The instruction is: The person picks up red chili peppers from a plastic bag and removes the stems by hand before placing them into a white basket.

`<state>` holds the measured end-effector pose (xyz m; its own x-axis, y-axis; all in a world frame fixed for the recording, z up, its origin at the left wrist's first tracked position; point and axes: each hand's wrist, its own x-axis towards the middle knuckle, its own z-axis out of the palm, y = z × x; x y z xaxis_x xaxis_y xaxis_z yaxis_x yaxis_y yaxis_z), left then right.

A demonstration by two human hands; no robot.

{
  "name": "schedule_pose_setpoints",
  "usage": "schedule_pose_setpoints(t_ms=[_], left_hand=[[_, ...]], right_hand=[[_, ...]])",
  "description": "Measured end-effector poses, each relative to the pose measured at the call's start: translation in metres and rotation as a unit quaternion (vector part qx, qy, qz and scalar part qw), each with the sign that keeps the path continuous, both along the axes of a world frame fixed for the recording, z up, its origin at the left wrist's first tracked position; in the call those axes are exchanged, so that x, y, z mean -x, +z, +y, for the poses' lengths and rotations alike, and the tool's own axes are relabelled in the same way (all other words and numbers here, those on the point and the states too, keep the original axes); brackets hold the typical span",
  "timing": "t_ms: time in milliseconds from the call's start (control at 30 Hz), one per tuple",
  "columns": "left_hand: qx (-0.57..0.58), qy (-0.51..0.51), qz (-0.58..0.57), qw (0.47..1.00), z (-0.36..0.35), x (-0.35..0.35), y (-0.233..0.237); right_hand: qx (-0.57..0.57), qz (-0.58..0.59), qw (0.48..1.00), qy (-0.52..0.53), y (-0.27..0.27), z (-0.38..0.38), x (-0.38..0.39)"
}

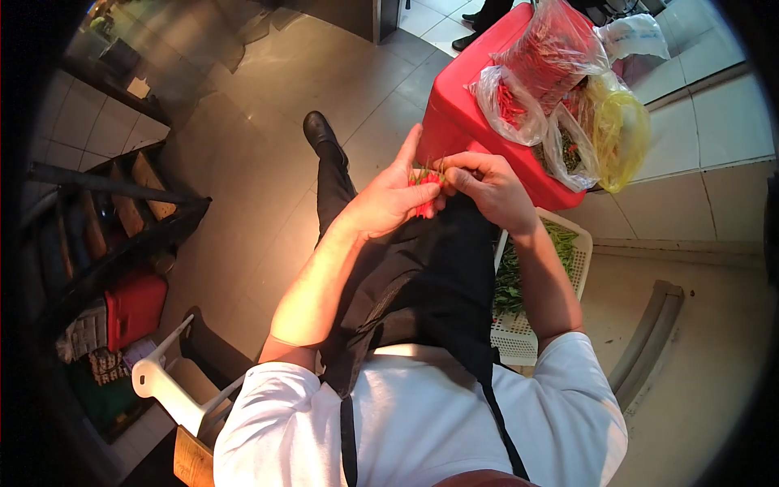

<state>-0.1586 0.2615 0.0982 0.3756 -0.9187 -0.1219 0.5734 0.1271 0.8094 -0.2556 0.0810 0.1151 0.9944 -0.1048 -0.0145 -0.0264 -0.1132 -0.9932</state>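
Above my lap, my left hand holds a small bunch of red chili peppers, with the thumb pressed across them and the index finger stretched out. Green stems stick up from the top of the bunch. My right hand meets it from the right, thumb and index finger pinched together at the stems. Exactly which stem sits between those fingertips is too small to make out. Beyond my right hand, a clear plastic bag with more red chilies lies on a red lidded bin.
A larger clear bag, an open bag of greenish bits and a yellow bag share the bin top. A white perforated basket of green stalks stands by my right forearm. On the left are a white chair and dark shelving.
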Motion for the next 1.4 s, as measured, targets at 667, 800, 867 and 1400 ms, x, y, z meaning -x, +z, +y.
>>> schedule_pose_setpoints(t_ms=[667,800,867,1400], left_hand=[[-0.168,-0.111,-0.093,0.975,0.001,0.003,0.003],[-0.162,-0.111,-0.099,0.975,0.001,0.004,-0.002],[-0.129,-0.115,-0.049,0.984,0.003,0.005,-0.015],[-0.158,-0.088,0.223,0.958,-0.007,0.016,-0.062]], right_hand=[[0.092,0.021,0.992,0.078,-0.021,0.011,0.013],[0.03,-0.029,0.996,0.075,-0.029,0.018,0.014],[0.058,-0.007,0.995,0.084,-0.033,0.016,0.014],[0.127,0.02,0.989,0.076,-0.043,0.026,0.019]])
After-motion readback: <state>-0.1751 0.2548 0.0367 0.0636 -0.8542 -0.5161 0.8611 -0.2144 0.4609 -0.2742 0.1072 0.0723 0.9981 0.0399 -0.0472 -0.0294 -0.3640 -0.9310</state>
